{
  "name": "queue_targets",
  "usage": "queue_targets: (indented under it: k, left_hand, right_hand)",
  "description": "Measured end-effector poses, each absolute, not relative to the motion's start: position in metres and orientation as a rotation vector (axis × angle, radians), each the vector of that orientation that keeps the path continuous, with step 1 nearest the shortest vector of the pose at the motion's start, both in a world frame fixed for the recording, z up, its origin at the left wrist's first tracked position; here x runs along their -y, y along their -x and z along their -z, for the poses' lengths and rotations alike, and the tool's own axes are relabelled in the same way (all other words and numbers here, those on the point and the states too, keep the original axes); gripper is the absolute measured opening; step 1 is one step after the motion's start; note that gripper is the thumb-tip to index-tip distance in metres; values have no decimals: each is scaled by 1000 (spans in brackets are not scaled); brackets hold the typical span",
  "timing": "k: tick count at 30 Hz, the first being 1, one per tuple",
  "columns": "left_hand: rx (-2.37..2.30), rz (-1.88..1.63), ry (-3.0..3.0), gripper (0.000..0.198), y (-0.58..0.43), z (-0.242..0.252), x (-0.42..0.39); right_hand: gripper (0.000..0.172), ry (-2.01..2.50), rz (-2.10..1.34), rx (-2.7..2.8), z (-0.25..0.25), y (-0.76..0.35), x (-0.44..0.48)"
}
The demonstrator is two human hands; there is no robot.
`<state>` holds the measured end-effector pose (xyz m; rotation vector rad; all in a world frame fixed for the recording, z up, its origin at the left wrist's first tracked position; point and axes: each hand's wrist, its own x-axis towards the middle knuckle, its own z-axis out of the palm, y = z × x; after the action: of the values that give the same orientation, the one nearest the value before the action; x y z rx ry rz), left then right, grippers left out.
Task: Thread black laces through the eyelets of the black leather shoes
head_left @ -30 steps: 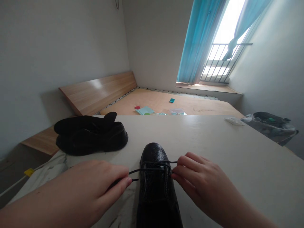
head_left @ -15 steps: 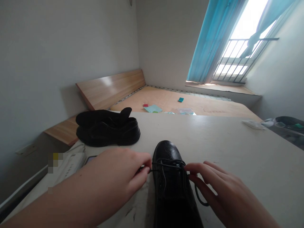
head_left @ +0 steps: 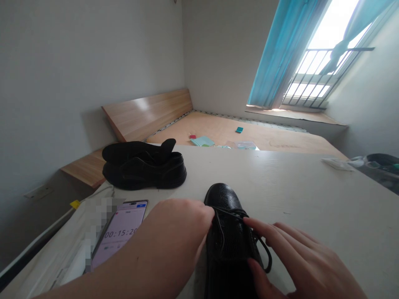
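Note:
A black leather lace-up shoe lies on the white table in front of me, toe pointing away. My left hand is closed at its left edge and grips a thin black shoelace, drawn taut across the front of the lacing. My right hand lies along the shoe's right side with fingers stretched out and apart. Its index fingertip touches the lacing by the right eyelets, and the thumb rests against the shoe's side. A loose loop of lace curves down beside that hand. The left fingertips are mostly hidden.
Another black shoe stands at the table's far left, with a black insole-like piece on or behind it. A phone showing a timer lies left of my forearm. Clear plastic packaging sits at the right edge. A bed is beyond.
My left hand has turned over and closed at the shoe's left edge. My right fingers have spread, and the thumb has come down onto the shoe's side. More of the phone shows.

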<state>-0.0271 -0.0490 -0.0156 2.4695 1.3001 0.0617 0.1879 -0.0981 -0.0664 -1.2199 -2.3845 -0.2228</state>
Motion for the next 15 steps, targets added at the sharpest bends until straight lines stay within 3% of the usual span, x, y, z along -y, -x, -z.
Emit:
queue_targets:
  k: [5, 15]
  left_hand:
    - [-1163, -145, -2557, 27, 27, 20, 49]
    - [-1143, 37, -2547, 26, 22, 12, 49]
  right_hand:
    - [40, 1227, 234, 2346, 64, -188, 99]
    - [38, 1311, 282, 2376, 61, -189, 99]
